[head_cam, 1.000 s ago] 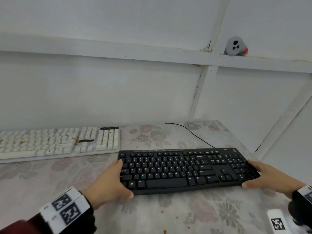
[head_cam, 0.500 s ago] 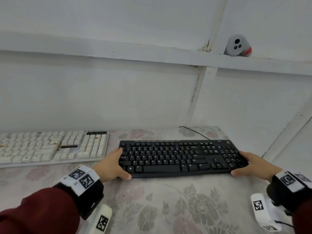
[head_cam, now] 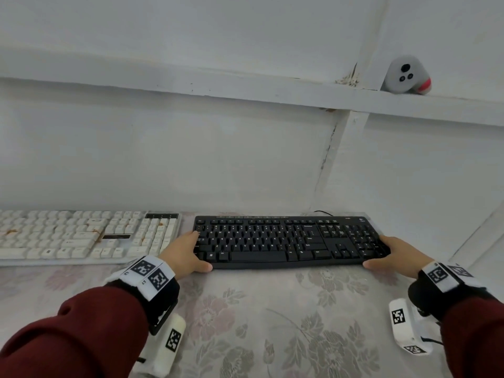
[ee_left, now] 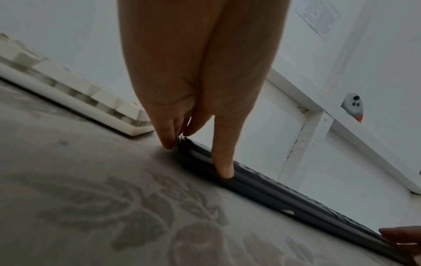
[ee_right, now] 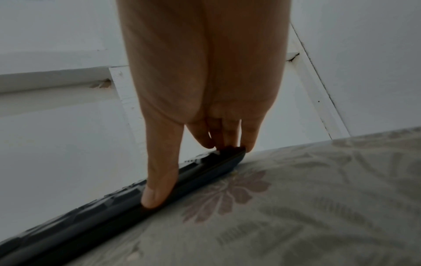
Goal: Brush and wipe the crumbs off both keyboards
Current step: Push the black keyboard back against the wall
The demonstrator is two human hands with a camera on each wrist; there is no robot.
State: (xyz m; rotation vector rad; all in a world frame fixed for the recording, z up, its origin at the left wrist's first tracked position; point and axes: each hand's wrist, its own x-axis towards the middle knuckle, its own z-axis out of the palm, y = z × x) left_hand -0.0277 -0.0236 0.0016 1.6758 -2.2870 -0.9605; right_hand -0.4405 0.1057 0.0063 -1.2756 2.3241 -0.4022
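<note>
A black keyboard (head_cam: 286,241) lies flat on the floral cloth close to the wall. My left hand (head_cam: 195,251) grips its left end, thumb along the front edge and fingers at the corner, as the left wrist view (ee_left: 196,154) shows. My right hand (head_cam: 387,252) grips the right end the same way (ee_right: 193,167). The keyboard's front edge shows dark in both wrist views (ee_left: 284,199) (ee_right: 91,223). A white keyboard (head_cam: 81,236) with brown specks on its keys lies just left of it, also visible in the left wrist view (ee_left: 75,90).
The floral tablecloth (head_cam: 272,323) covers the table in front of the keyboards. A black cable (head_cam: 324,212) runs from behind the black keyboard. A white gadget with a red end (head_cam: 406,75) sits on the wall ledge. The table ends near the right wall.
Both hands have slid the black keyboard away from me toward the wall and squared it up beside the white keyboard. The grip on its two ends is unchanged.
</note>
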